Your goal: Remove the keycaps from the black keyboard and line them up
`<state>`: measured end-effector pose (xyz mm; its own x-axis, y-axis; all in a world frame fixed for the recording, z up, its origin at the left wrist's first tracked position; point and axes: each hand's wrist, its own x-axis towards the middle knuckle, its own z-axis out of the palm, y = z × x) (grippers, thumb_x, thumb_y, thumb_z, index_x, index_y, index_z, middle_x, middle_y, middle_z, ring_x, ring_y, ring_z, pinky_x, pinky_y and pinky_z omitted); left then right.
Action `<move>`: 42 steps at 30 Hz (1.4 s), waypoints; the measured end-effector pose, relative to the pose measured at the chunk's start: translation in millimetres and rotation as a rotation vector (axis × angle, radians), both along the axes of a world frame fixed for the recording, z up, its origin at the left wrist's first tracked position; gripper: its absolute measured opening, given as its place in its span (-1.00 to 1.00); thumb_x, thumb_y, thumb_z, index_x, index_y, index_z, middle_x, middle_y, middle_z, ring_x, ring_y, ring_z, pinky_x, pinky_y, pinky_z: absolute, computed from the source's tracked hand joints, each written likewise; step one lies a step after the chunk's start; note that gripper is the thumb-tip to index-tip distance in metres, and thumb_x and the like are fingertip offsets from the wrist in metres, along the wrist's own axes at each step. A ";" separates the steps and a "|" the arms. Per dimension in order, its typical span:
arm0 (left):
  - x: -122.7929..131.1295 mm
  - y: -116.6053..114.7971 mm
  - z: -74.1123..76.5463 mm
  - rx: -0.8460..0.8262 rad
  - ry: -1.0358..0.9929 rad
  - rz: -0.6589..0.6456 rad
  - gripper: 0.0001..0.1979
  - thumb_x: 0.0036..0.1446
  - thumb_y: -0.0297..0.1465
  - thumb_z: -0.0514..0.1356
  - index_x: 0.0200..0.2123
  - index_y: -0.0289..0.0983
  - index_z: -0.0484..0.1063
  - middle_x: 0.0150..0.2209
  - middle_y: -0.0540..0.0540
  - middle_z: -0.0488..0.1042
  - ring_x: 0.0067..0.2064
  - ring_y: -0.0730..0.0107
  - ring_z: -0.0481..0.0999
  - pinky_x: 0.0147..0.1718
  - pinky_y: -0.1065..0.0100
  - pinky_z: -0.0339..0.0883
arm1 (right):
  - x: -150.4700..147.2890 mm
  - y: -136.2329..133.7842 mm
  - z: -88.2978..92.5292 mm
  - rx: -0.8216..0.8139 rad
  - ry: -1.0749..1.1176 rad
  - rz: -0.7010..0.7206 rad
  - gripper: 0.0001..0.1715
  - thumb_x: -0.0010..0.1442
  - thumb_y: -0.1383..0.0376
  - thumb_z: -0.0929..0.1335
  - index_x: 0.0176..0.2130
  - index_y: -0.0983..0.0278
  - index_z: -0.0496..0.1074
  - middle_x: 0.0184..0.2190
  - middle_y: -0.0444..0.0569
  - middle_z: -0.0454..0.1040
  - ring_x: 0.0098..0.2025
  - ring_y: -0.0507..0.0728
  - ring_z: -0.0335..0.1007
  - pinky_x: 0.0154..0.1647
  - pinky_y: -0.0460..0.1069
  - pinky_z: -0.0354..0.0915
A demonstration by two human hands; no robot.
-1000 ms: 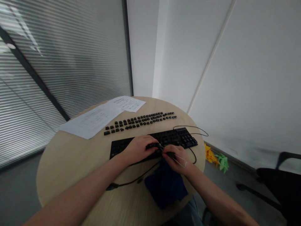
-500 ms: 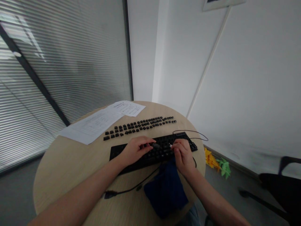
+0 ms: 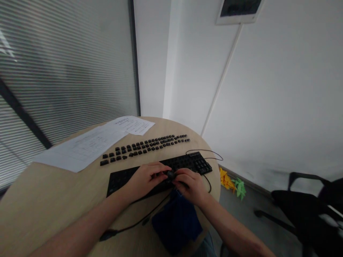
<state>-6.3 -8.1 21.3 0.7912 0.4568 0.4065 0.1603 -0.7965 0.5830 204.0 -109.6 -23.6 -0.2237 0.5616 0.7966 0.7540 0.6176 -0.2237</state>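
Note:
My left hand (image 3: 147, 178) pinches a small black keycap (image 3: 170, 174) between thumb and fingers, just above the black keyboard (image 3: 123, 178). Meeting it from the other side is my right hand (image 3: 190, 184), its fingers closed at the keycap's edge; what they hold there, if anything, is hidden. Under my right wrist, a dark blue cloth (image 3: 177, 225) lies bunched on the table's near edge. Loose black keycaps (image 3: 144, 146) are laid out in rows beyond the keyboard.
White printed papers (image 3: 91, 142) lie at the far left of the round wooden table (image 3: 53, 200). A black cable (image 3: 134, 225) runs along the near side. Right of the table are a black chair (image 3: 294, 203) and orange and green objects (image 3: 233, 182) on the floor.
My right hand has moved left, bringing its fingertips to the keycap in my left hand. A small whitish thing at its fingertips no longer shows. The view has turned right.

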 end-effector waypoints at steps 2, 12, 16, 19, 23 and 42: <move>1.0 -0.2 -1.5 0.009 0.000 -0.020 -0.74 0.31 -0.33 0.15 -0.02 -0.18 0.55 -0.14 -0.09 0.59 -0.21 0.37 0.55 -0.24 0.38 0.42 | -1.2 0.6 -0.1 -0.007 0.023 0.032 -0.97 0.32 0.32 0.36 -0.21 0.18 0.44 -0.21 0.00 0.58 -0.20 0.07 0.57 -0.23 -0.05 0.48; -1.6 -4.1 -5.3 0.072 0.028 0.061 -0.60 0.24 -0.31 0.21 0.14 -0.19 0.43 -0.11 -0.09 0.58 -0.19 0.31 0.56 -0.18 0.32 0.44 | 13.3 -0.9 12.8 -0.025 -0.094 -0.023 -0.81 0.30 0.36 0.34 -0.07 0.19 0.42 -0.18 0.01 0.62 -0.17 0.12 0.60 -0.18 0.00 0.50; -3.9 0.7 -5.4 0.104 0.115 0.160 -0.56 0.28 -0.29 0.16 0.20 -0.20 0.37 -0.07 -0.12 0.58 -0.15 0.23 0.56 -0.14 0.23 0.44 | 72.1 36.5 31.4 -0.238 -0.155 -0.404 -0.74 0.30 0.22 0.35 -0.02 0.20 0.46 -0.20 -0.02 0.63 -0.26 0.14 0.58 -0.21 0.01 0.45; -4.1 8.2 -7.6 0.190 0.161 0.174 -0.70 0.29 -0.29 0.15 0.03 -0.22 0.51 -0.05 -0.15 0.57 -0.03 0.13 0.54 0.00 0.15 0.40 | 123.4 84.8 37.9 -0.481 -0.176 -0.744 -0.69 0.29 0.17 0.34 0.02 0.16 0.46 -0.15 -0.06 0.63 -0.22 0.15 0.57 -0.18 -0.01 0.39; -4.8 16.2 -11.5 0.245 0.215 0.167 -0.78 0.26 -0.35 0.17 -0.11 -0.24 0.57 -0.11 -0.16 0.57 -0.05 0.11 0.52 0.04 0.10 0.37 | 162.3 140.1 33.5 -0.769 -0.276 -0.960 -0.67 0.30 0.13 0.34 0.02 0.15 0.49 -0.07 0.00 0.62 -0.03 0.20 0.53 -0.13 -0.01 0.36; -9.9 24.2 -19.7 0.204 0.282 0.175 -0.82 0.20 -0.38 0.18 -0.23 -0.23 0.59 -0.22 -0.15 0.57 -0.16 0.14 0.52 -0.11 0.16 0.39 | 170.3 180.2 14.6 -0.847 -0.300 -1.008 -0.66 0.26 0.08 0.32 -0.10 0.20 0.55 -0.08 0.09 0.61 -0.02 0.25 0.52 -0.15 0.00 0.34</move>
